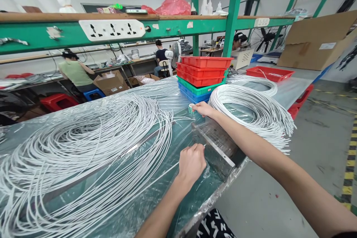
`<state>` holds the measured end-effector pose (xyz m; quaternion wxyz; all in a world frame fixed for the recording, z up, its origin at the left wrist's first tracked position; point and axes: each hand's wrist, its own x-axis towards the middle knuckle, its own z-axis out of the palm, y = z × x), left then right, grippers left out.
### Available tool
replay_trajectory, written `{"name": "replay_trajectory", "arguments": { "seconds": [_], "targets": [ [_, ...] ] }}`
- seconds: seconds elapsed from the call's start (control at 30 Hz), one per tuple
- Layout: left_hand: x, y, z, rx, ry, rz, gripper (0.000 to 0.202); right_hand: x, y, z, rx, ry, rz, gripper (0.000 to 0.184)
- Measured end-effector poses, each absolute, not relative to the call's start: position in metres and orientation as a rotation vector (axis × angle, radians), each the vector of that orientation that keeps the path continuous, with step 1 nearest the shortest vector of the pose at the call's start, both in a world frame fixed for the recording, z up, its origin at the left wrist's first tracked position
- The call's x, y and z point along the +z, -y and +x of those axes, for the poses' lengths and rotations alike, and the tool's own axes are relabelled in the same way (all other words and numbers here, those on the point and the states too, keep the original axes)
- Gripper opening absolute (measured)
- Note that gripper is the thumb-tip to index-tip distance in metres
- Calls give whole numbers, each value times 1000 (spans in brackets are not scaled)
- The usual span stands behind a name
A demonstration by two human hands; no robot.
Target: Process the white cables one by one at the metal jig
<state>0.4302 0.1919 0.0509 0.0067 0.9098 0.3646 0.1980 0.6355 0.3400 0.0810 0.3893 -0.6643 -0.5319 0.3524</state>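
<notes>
My left hand (pixel 192 161) is closed in a fist around a white cable (pixel 164 173), whose short end sticks out past my fingers. Just beyond that fist stands a worn metal block (pixel 213 152) with a raised plate along its side. My right hand (pixel 203 109) reaches over the block, its fingers pinched at the edge of a small green-and-white cylinder (pixel 191 108); its exact kind is too small to tell. A big loose coil of white cables (pixel 83 137) spreads over the left of the table, with some ends near the cylinder.
Bundled white cable coils (pixel 251 111) lie on the right, their ends near the table edge. Behind my right hand rise stacked red, green and blue trays (pixel 205 70). A red tray (pixel 270 73) and a cardboard box (pixel 312 44) are farther back. A green shelf beam (pixel 167 28) spans above.
</notes>
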Motion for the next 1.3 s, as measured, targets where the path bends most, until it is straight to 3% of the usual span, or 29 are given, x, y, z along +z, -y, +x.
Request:
{"name": "replay_trajectory", "arguments": {
  "seconds": [0.83, 1.07, 1.3],
  "targets": [
    [51, -191, 432, 622, -1104, 2812, 29, 84, -337, 634, 884, 1362, -1712, 22],
    [54, -195, 429, 607, -1084, 2774, 29, 87, -330, 630, 626, 1577, -1810, 23],
    [95, -184, 407, 1188, -996, 2366, 31, 122, -301, 602, 215, 1659, -1567, 23]
  ]
}}
